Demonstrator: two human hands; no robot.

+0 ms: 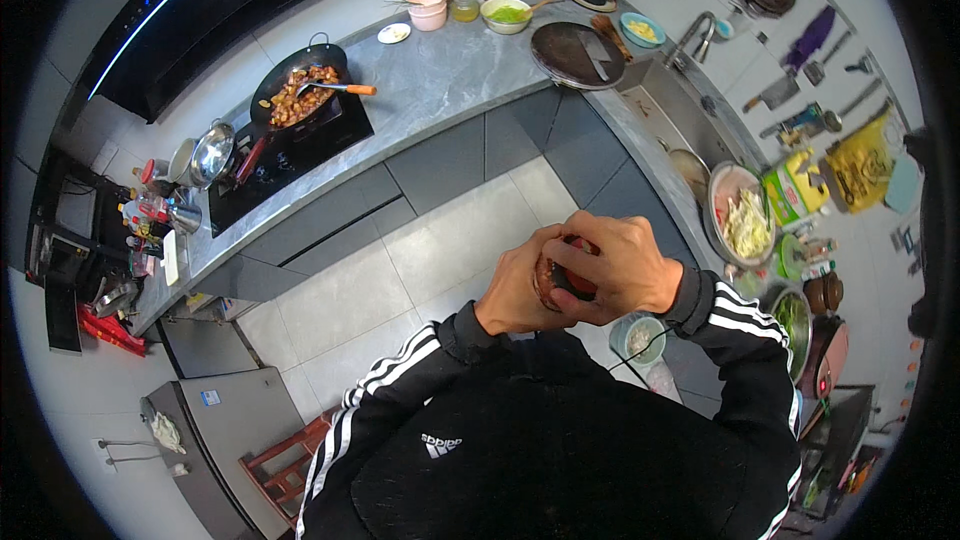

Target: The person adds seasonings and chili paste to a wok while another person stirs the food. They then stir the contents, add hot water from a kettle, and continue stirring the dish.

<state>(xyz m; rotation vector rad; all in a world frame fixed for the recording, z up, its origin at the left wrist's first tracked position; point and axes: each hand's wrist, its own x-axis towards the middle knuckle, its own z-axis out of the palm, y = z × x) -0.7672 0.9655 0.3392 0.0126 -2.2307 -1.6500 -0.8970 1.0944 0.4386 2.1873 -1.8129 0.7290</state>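
Close to my chest, a jar with reddish contents and a dark lid with red on it (580,286) is between both hands. My left hand (517,289) wraps around the jar's body. From above and the right, my right hand (619,266) grips the lid, its fingers bent over the rim. The fingers hide much of the jar. Far from both hands, a black wok (328,56) on the cooktop holds browned chunks of food, with a spatula (360,89) with an orange handle resting in it.
Along the grey counter (450,79) stand pink pots (427,15), a bowl of chopped greens (506,15) and a round board with a cleaver (592,52). Right of me are the sink (660,109) and a basin of cut vegetables (742,221). A wooden chair (289,465) stands lower left.
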